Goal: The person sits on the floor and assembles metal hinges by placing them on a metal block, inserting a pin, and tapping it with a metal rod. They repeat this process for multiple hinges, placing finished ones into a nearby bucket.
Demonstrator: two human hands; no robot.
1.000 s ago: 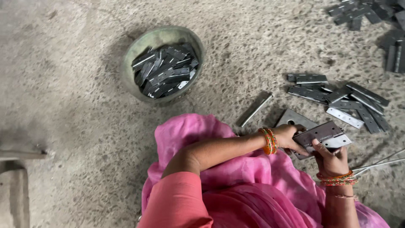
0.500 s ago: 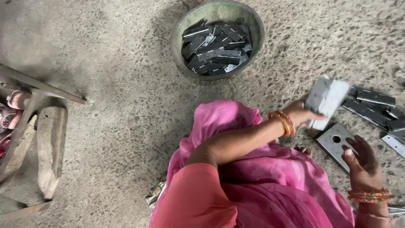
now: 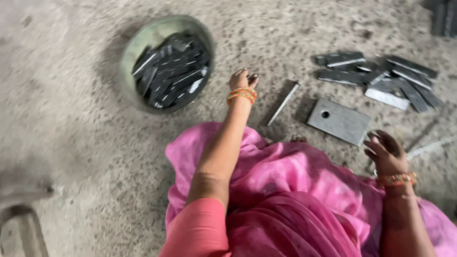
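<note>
Half a second ago the left hand (image 3: pixel 243 81) carried a pale hinge plate high beside the bowl (image 3: pixel 166 62); now that plate is gone from it, and the hand hangs low just right of the bowl, its grip loosely curled and holding nothing that can be seen. Whether the plate went into the bowl cannot be told, since the dark metal pieces (image 3: pixel 171 71) piled inside are blurred together. Judged from this, one piece has likely been dealt with and the hand is free again.

Right of the bowl, past the left hand, a narrow metal strip (image 3: pixel 282 103) lies on the concrete floor (image 3: pixel 71 119). Further right a flat grey plate with one hole (image 3: pixel 339 121) lies on the floor, apart from both hands. The right hand (image 3: pixel 386 153) hovers just beyond that plate's near corner, fingers half spread, grip slack and empty. Farthest right of the bowl, a loose heap of hinge leaves (image 3: pixel 381 78) rests untouched.

A grey frame (image 3: pixel 21 209) below and left of the bowl is cut off by the edge and too blurred to name.
</note>
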